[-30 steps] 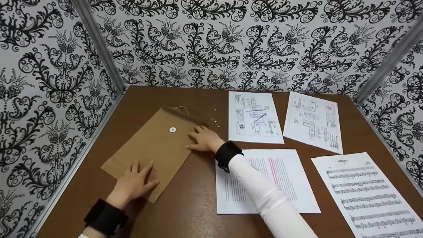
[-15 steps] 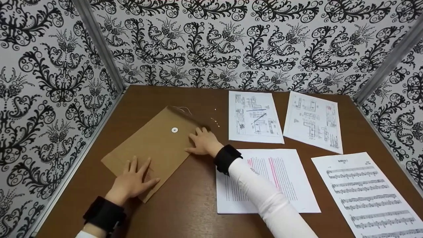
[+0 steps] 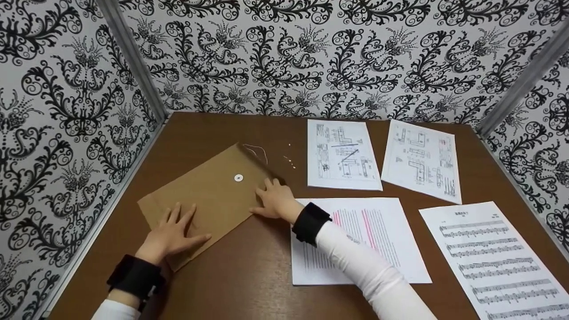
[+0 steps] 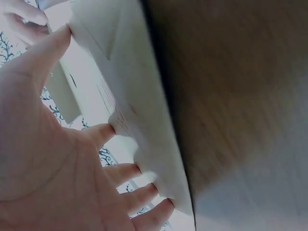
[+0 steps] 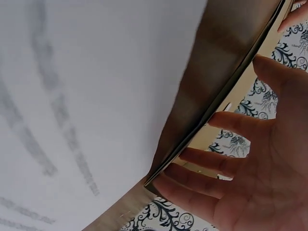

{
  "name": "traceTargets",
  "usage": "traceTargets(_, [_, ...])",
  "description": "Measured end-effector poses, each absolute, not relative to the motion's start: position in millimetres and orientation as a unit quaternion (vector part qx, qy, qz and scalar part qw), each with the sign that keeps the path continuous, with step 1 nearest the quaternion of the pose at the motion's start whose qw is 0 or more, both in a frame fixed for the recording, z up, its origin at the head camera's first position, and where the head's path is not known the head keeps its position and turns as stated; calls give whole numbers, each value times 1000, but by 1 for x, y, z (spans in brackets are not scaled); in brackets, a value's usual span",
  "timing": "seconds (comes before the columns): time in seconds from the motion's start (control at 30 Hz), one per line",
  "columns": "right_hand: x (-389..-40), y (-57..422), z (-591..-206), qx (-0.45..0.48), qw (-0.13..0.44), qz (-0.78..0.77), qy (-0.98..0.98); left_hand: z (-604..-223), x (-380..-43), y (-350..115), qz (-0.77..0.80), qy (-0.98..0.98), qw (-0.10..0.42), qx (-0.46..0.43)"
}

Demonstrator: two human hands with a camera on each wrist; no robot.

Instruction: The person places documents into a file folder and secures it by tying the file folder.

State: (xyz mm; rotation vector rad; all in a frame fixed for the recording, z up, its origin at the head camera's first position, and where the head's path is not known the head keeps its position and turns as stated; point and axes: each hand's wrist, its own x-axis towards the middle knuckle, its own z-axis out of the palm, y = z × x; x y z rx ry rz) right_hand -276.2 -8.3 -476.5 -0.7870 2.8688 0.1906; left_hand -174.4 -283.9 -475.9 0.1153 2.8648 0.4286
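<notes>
A brown paper envelope (image 3: 213, 195) lies slanted on the table, a white round button (image 3: 238, 178) near its far end. Its far right edge shows a dark, shaded strip, and a loose thin white string (image 3: 265, 154) curls out beyond it. On the near left part rests my left hand (image 3: 169, 235), fingers spread. In the left wrist view that hand's fingertips (image 4: 139, 168) press on the paper. My right hand (image 3: 276, 200) touches the envelope's right corner. In the right wrist view its extended fingers (image 5: 202, 161) meet the envelope's edge, thumb apart from them.
A stack of text pages with pink highlighting (image 3: 329, 266) lies partly under the right forearm. Behind it are two sheets of technical drawings, one left (image 3: 320, 178) and one right (image 3: 449, 169). Sheet music (image 3: 489, 238) lies far right. Small pale bits (image 3: 291, 162) dot the table; patterned walls enclose it.
The envelope has turned clockwise on the table: its far end shifted right and its near corner left. My left hand moved slightly left and away, my right hand slightly nearer, both staying on it.
</notes>
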Motion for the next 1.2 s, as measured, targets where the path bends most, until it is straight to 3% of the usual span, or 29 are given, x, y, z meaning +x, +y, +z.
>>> traceTargets(0.5, [-246, -6, -474, -258, 111, 54, 958, -471, -201, -292, 144, 977, 150, 39])
traceTargets(0.93, [-225, -7, -476, -283, 96, 63, 952, -464, -231, -299, 156, 970, 180, 39])
traceTargets(1.2, [-211, -12, -469, -277, 129, 83, 949, -458, -245, -294, 160, 966, 200, 28])
